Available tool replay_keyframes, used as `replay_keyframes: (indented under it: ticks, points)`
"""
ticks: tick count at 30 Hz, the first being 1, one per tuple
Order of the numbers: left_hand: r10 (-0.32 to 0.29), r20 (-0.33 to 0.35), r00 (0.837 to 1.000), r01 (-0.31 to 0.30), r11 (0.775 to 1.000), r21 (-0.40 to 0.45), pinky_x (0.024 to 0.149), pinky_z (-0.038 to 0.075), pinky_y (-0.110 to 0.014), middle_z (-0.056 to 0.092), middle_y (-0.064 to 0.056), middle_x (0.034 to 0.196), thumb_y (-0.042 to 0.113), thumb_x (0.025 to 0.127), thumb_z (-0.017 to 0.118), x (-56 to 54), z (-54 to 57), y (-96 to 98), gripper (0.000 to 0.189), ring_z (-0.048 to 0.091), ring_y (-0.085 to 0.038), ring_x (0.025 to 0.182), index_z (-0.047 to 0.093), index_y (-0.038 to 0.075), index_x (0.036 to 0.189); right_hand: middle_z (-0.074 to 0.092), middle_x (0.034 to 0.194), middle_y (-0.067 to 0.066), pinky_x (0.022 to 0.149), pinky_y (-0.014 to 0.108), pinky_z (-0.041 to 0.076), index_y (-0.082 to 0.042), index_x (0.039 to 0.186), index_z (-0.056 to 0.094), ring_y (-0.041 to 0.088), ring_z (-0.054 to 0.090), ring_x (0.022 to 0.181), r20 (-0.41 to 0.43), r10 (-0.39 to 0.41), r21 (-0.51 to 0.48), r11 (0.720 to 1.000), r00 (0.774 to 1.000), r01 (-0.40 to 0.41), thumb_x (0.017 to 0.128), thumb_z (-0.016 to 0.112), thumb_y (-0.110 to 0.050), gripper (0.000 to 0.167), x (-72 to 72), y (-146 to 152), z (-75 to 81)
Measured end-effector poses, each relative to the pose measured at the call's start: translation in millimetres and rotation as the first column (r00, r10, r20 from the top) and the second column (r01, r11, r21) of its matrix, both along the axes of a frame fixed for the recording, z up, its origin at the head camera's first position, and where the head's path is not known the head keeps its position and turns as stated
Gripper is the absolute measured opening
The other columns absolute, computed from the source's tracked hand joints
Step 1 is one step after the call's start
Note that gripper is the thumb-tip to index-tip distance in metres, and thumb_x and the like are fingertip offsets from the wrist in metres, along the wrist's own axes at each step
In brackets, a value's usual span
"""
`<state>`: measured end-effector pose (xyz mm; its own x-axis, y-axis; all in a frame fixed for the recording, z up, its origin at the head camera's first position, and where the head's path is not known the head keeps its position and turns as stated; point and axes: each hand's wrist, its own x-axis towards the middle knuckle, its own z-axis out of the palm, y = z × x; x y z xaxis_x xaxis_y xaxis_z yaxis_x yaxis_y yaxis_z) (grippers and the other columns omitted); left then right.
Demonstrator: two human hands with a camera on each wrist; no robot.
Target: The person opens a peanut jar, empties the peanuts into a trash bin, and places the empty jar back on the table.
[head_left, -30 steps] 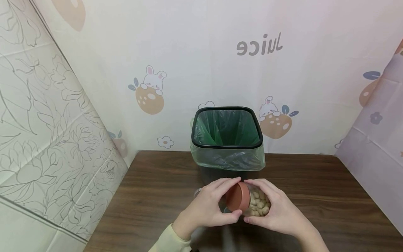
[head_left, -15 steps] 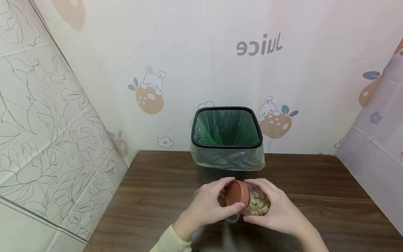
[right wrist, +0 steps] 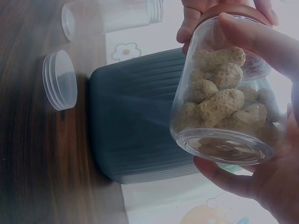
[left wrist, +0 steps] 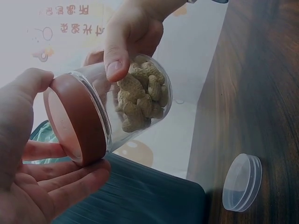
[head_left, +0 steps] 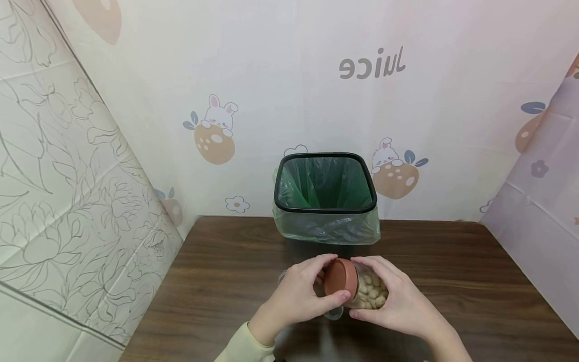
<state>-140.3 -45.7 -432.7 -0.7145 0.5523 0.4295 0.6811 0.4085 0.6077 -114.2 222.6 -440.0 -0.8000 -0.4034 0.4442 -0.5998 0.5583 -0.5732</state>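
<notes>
Held between both hands, in front of the bin, is a clear jar (right wrist: 224,147) of unshelled peanuts (right wrist: 219,105) with a reddish-brown lid (head_left: 340,277). It lies tilted on its side, lid toward the left. My left hand (head_left: 300,294) grips the lid, its thumb and fingers on opposite sides of the rim. My right hand (head_left: 398,296) holds the jar's body near the base, thumb and fingers around the glass. The lid sits on the jar's mouth. In the left wrist view the peanuts gather toward the jar's bottom.
A dark bin (right wrist: 140,112) lined with a green plastic bag (head_left: 325,229) stands behind the hands on the brown wooden table (head_left: 226,261). Below the jar lies a clear round cap (left wrist: 242,183). A clear threaded container (right wrist: 110,18) stands left of the bin, mostly hidden in the head view.
My left hand has turned slightly on the lid, its fingertips shifting left and its thumb rising. The clear cap shows more below the jar. My right hand stays nearly still.
</notes>
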Motion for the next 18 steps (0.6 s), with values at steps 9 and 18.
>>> replay_keyframes:
  ticks: [9, 18]
  points:
    - [0.012, 0.006, 1.0, -0.012, 1.0, -0.018, 0.092, 0.055, -0.016, 0.069, 0.0, 0.143, 0.055, 0.099, 0.075, 1.7, 0.0, 0.6, 0.07, 0.068, -0.004, 0.112, 0.059, 0.013, 0.153, 0.061, 0.14, -0.014, 0.09, 0.028, 0.06, -0.02, 0.151, 0.059, 0.01, 0.067, 0.114, -0.008, -0.012, 0.003, 1.0, 1.0, 0.012, 0.072, 0.103, -0.048, 0.095, 0.5, 3, -1.3]
    - [-0.13, -0.156, 0.979, 0.131, 0.991, -0.002, 0.115, 0.05, -0.037, 0.046, -0.003, 0.168, 0.047, 0.096, 0.078, 1.5, -5.2, -5.8, 0.093, 0.052, -0.02, 0.149, 0.032, 0.014, 0.17, 0.061, 0.143, -0.011, 0.093, 0.028, 0.059, -0.021, 0.152, 0.058, 0.012, 0.067, 0.116, -0.041, 0.031, 0.005, 1.0, 0.999, -0.031, 0.075, 0.102, -0.045, 0.092, 2.3, -2, 8.5]
